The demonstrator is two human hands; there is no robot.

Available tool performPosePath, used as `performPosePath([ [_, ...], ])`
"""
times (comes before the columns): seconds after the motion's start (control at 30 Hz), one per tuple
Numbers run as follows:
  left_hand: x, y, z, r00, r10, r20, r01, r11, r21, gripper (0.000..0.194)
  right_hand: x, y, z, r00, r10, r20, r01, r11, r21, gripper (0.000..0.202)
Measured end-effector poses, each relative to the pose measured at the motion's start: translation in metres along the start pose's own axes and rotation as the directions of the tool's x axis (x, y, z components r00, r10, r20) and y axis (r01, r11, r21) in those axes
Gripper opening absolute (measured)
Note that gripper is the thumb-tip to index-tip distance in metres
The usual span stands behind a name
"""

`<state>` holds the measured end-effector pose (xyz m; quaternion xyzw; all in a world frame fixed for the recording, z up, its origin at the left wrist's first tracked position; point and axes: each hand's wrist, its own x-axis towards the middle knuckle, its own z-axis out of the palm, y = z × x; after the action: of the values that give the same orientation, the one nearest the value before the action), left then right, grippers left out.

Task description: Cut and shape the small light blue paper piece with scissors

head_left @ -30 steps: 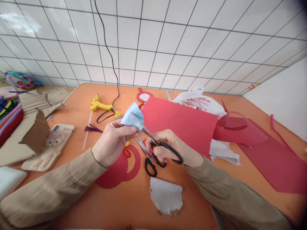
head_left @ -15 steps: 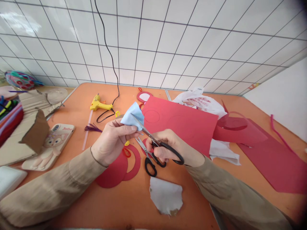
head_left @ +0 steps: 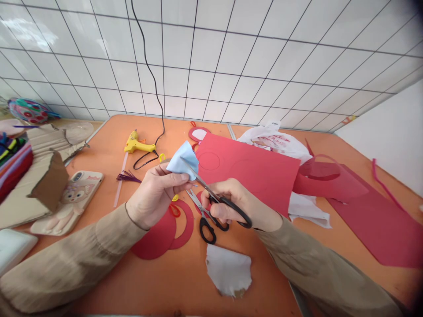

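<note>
My left hand (head_left: 155, 189) pinches a light blue piece of paper or cloth (head_left: 182, 159) between thumb and fingers; I cannot tell which material it is. Closed round the black handles of a pair of scissors (head_left: 233, 209) is my right hand (head_left: 239, 198), and the blades reach across the blue piece. A second pair of black-handled scissors (head_left: 207, 231) lies on the table just below. Under my left hand are a red disc (head_left: 153, 240) and a red ring (head_left: 188, 224). A large red sheet (head_left: 251, 163) with a drawn circle lies behind my right hand.
A yellow hot glue gun (head_left: 140, 144) with a black cord lies at the back left. Cardboard (head_left: 49, 180) and a phone in a figure case (head_left: 71, 200) are on the left. A white scrap (head_left: 229, 269) lies in front, a plastic bag (head_left: 277, 143) behind, more red sheet (head_left: 383, 224) right.
The scissors' handles in my right hand have shifted very slightly to the left. Everything else stays where it was.
</note>
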<state>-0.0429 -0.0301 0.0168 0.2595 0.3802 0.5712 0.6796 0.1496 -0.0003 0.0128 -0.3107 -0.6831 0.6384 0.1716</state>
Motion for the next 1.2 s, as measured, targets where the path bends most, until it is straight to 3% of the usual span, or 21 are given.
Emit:
performPosePath([
  [0.37,0.004,0.012,-0.009,0.985,-0.085,0.150,0.051,0.975,0.218,0.018,-0.003,-0.002,-0.001,0.998,-0.068,-0.017,0.066,0.989,-0.132,0.055],
  [0.67,0.004,0.023,-0.010,0.986,-0.092,0.137,0.039,0.938,0.343,0.042,-0.002,0.001,-0.001,0.994,-0.104,-0.014,0.100,0.978,-0.181,0.053],
  [1.2,0.005,0.022,-0.010,0.977,-0.187,0.105,0.142,0.931,0.337,0.015,-0.003,0.000,0.000,0.997,-0.082,-0.011,0.078,0.976,-0.202,0.052],
])
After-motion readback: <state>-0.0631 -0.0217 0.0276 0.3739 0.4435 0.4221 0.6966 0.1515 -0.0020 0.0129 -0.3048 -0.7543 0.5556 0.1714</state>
